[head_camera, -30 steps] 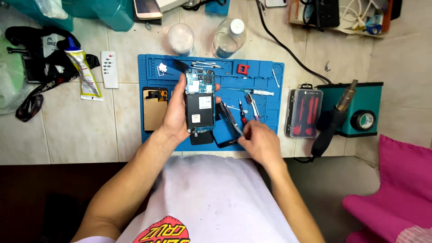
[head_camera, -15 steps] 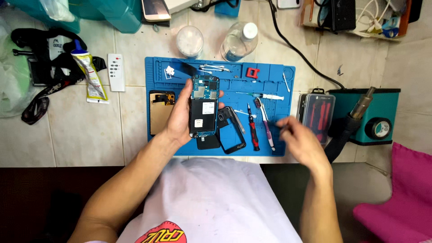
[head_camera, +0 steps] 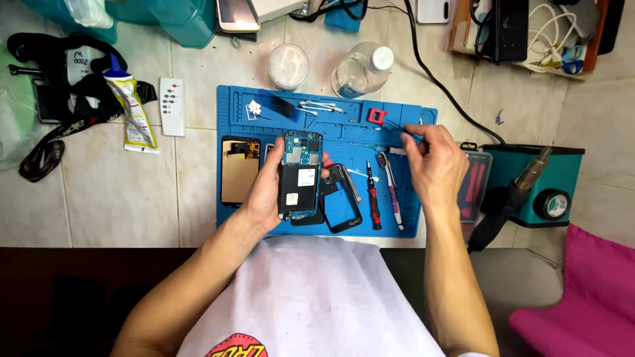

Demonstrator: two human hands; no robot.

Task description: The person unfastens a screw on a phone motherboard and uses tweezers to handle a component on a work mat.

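Observation:
My left hand (head_camera: 268, 192) holds an opened phone (head_camera: 299, 175) upright over the blue work mat (head_camera: 231, 106), its circuit board and black battery area facing me. My right hand (head_camera: 433, 162) is raised over the mat's right side, fingers pinched on thin metal tweezers (head_camera: 400, 127) that point left toward a small red part (head_camera: 377, 117). A black phone frame (head_camera: 344, 198) lies on the mat just right of the held phone. A red-handled screwdriver (head_camera: 374, 195) and a pink-tipped tool (head_camera: 391, 188) lie between the two hands.
A phone screen panel (head_camera: 239, 168) lies at the mat's left. Behind the mat stand a round jar (head_camera: 288, 66) and a clear bottle (head_camera: 360, 69). A white remote (head_camera: 172, 106), a glue tube (head_camera: 132, 109), a screwdriver case (head_camera: 473, 188) and a teal hot-air station (head_camera: 539, 185) surround it.
My right hand left the mat's front, swung out to the right and then went up to the mat's right rear, now pinching tweezers. My left hand keeps holding the phone.

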